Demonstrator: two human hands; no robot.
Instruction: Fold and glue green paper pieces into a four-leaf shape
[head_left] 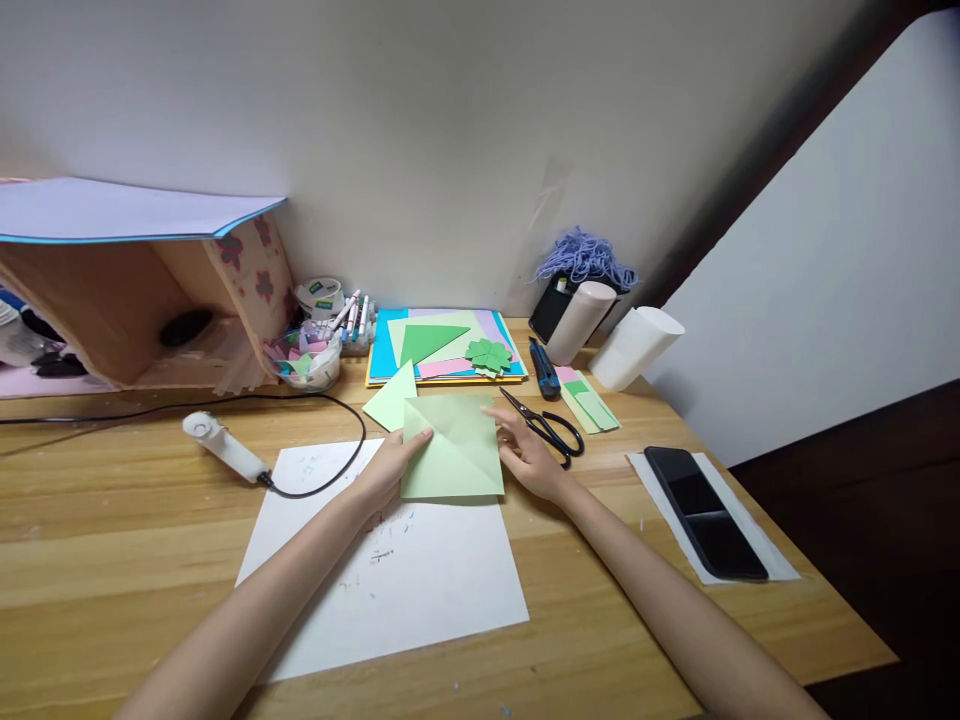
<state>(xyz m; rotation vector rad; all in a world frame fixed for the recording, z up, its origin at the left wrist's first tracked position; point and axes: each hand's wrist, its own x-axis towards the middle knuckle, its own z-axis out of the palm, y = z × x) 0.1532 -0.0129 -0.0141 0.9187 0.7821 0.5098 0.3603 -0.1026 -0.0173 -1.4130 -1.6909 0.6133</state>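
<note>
A pale green square sheet of paper [454,460] with crease lines is held up over a white sheet [435,590] marked with coloured specks. My left hand [386,468] grips its left edge, thumb on the front and fingers hidden behind. At the right edge is my right hand [531,460], its index finger on the upper right corner and other fingers partly hidden by the paper. Black scissors [551,425] lie partly open just beyond my right hand. Behind the sheet lies a pale green folded triangle [395,398].
A folder stack [382,335] bears a green paper clover [489,355]. Further right are a blue utility knife [545,370], paper strips [589,402], white rolls [637,345] and a phone [705,512]. A corded white glue gun [229,450], scrap tub [311,362] and box [255,270] stand left.
</note>
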